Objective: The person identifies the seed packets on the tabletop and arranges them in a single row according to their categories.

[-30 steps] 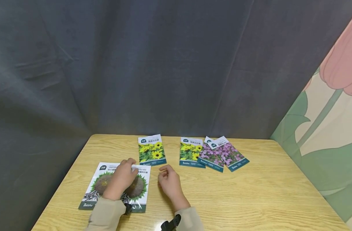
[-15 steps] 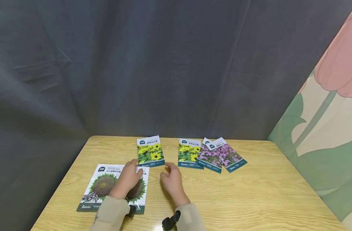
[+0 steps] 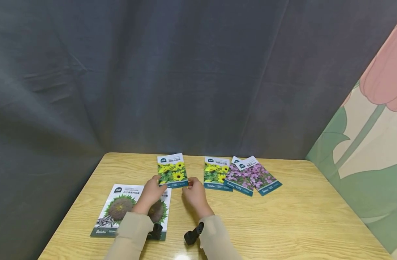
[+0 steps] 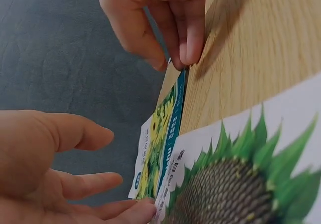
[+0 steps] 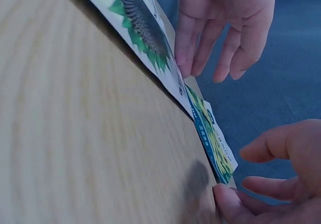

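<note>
A yellow-flower seed packet (image 3: pixel 171 172) lies at the back of the table. My left hand (image 3: pixel 151 193) reaches its lower left corner, fingers spread and thumb apart in the left wrist view. At the lower right corner is my right hand (image 3: pixel 196 196); the right wrist view has one fingertip (image 5: pixel 228 196) at the packet's edge and the thumb (image 5: pixel 268 143) raised away. Under my left forearm, two larger sunflower seed packets (image 3: pixel 120 207) lie side by side, the right one partly hidden. Neither hand grips anything.
Right of my right hand lies another yellow-flower packet (image 3: pixel 214 173), overlapped by a purple-flower packet (image 3: pixel 239 178). A second purple-flower packet (image 3: pixel 261 176) fans out beside it. The wooden table (image 3: pixel 283 220) ends at a dark curtain (image 3: pixel 198 79).
Both hands have moved forward, from over the large sunflower packet and the bare wood beside it, to the lower corners of the left yellow-flower packet. The packets lie as before.
</note>
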The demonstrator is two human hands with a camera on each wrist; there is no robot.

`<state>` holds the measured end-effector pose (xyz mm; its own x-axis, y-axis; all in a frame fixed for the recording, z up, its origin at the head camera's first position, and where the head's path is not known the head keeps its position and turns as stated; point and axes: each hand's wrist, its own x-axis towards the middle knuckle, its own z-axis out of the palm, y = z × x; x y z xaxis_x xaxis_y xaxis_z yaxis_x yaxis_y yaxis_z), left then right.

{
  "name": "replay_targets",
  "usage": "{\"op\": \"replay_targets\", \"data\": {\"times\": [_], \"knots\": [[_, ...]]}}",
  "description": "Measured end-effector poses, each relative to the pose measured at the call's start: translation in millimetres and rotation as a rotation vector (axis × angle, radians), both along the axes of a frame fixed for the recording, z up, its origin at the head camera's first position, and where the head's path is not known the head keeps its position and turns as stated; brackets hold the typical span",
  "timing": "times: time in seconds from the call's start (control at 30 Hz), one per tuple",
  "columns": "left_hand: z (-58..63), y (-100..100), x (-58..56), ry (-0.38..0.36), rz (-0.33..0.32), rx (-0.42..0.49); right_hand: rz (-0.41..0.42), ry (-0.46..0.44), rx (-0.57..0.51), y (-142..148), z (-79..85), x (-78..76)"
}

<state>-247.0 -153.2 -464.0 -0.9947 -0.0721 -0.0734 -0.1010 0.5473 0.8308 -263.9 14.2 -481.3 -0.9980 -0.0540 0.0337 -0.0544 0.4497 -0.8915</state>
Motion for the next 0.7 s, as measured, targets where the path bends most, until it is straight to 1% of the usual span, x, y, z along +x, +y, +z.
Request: {"op": "replay_targets", "data": {"times": [0.07, 0.13, 0.27, 0.33, 0.4, 0.5, 0.63, 0.7], "knots": [[-1.4, 1.2, -1.9, 0.003, -0.003, 0.003, -0.003, -0.023, -0.014, 0.3, 1.0, -1.9], [-3.4, 1.3, -4.0, 0.005, -0.004, 0.03, -0.012, -0.043, -0.033, 0.9, 1.6, -3.8], [-4.3, -0.8, -3.6, -0.002, -0.001, 0.094, -0.011, -0.08, -0.115, 4.3, -0.1, -8.6], [-4.7, -0.8, -3.3, -0.014, 0.011, 0.129, -0.011, -0.089, -0.159, 6.6, -2.0, -11.3], [-5.9, 0.1, -3.6, -0.018, 0.027, 0.139, -0.016, -0.093, -0.195, 8.4, -3.7, -13.4], [-8.2, 2.1, -4.3, -0.027, 0.053, 0.164, -0.018, -0.124, -0.318, 9.3, -4.6, -15.9], [-11.9, 3.2, -5.7, -0.022, 0.083, 0.188, -0.008, -0.195, -0.504, 9.1, -4.4, -19.2], [-12.8, 3.2, -6.6, -0.009, 0.094, 0.189, -0.005, -0.215, -0.536, 8.7, -3.0, -21.1]]}}
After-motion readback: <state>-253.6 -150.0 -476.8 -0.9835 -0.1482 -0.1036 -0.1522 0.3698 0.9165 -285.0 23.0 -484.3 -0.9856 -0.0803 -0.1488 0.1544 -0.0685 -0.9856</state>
